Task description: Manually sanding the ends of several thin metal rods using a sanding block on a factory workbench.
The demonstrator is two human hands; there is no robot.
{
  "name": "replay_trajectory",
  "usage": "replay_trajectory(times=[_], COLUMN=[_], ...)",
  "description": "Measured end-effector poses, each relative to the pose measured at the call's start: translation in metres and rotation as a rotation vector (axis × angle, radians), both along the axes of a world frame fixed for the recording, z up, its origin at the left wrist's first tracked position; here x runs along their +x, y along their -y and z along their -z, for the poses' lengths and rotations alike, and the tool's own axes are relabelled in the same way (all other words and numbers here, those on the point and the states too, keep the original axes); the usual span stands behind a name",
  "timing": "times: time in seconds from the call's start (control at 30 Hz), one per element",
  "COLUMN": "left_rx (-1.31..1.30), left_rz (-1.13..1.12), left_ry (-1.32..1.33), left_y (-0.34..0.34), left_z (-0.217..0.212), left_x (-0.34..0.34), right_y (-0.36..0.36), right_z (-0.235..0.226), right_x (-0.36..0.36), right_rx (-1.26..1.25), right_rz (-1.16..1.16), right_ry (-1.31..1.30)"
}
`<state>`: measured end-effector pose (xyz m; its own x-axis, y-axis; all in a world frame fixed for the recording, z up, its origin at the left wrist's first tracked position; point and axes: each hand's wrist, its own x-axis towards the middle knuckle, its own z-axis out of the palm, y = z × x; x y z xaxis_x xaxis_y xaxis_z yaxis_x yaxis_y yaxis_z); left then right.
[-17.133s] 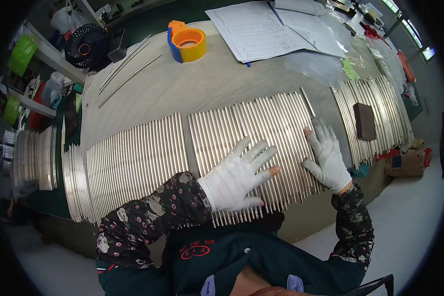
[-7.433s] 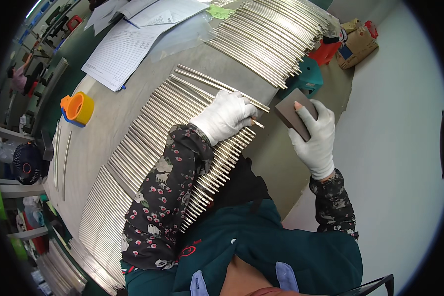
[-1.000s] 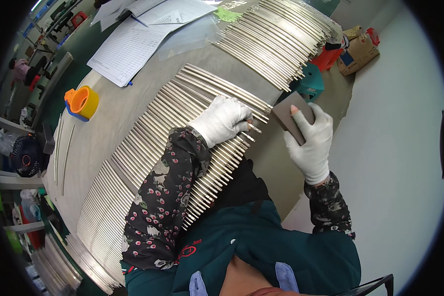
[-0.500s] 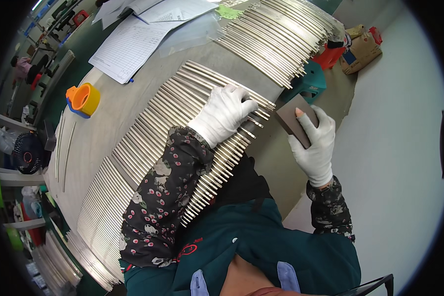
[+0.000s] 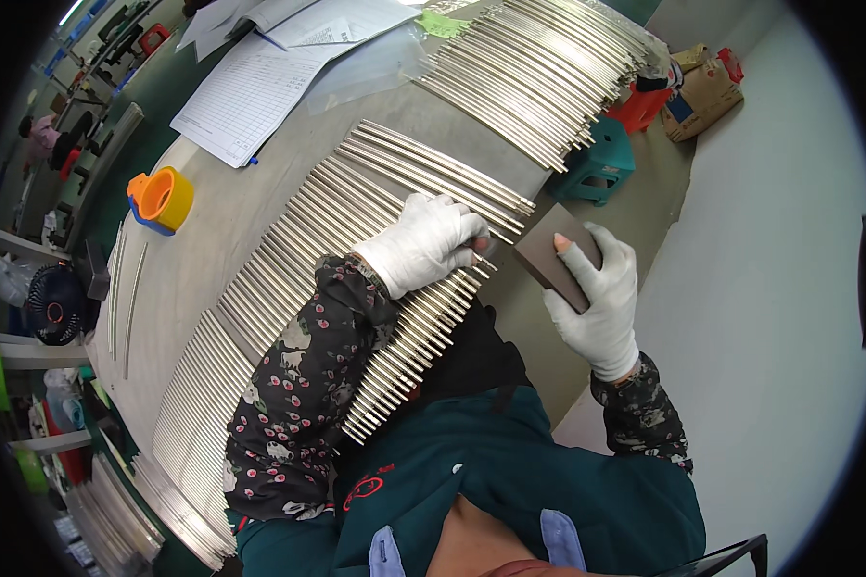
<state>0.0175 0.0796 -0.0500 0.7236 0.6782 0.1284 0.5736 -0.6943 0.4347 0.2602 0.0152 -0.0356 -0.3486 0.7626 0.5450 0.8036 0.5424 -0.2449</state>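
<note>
Pressing flat on a row of metal rods (image 5: 356, 240): left hand (image 5: 423, 242), white-gloved, fingers loosely curled over the rod ends near the table edge, gripping nothing visibly, only resting on the rods. Held off the table edge, just beside those rod ends: right hand (image 5: 597, 298), also white-gloved, closed around a dark brown block (image 5: 548, 255), thumb on top, bare fingertip showing through the glove. Block tilted, near the left fingertips; whether touching the rods, cannot tell.

Lying side by side across a grey table (image 5: 231, 231): rods, silver, thin, slightly curved by the lens, running from the far right to the near left under the floral sleeve (image 5: 298, 385). Set apart beyond a bare gap: second batch of rods (image 5: 539, 67), same kind, at the far end.

Standing well left of the hands: orange tape dispenser (image 5: 161, 199) with blue base. Spread at the far side: printed sheets (image 5: 250, 91) and a clear plastic bag (image 5: 375, 72). Below the table's far end, on the floor: teal stool (image 5: 597, 163), red stool (image 5: 645, 101), cardboard box (image 5: 702, 91). At the left rim: black fan (image 5: 53, 303).
</note>
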Motion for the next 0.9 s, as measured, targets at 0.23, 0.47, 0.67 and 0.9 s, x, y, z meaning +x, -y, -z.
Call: replay_trajectory(times=[0.23, 0.47, 0.67, 0.9], left_rx=[-0.037, -0.020, -0.034, -0.043], left_rz=[-0.004, -0.024, -0.015, -0.014], left_ry=[0.054, 0.058, 0.046, 0.029], left_y=[-0.005, -0.001, -0.003, -0.004], left_z=[0.004, 0.005, 0.004, 0.003], left_x=[-0.001, 0.000, 0.000, 0.001], right_y=[-0.004, -0.003, 0.008, 0.008], right_z=[-0.002, -0.009, -0.010, -0.007], right_x=[-0.020, -0.023, -0.028, -0.018], right_rx=[-0.025, -0.035, -0.109, -0.078], right_rz=[-0.047, -0.069, -0.251, -0.267], right_ry=[0.079, 0.175, 0.111, 0.005])
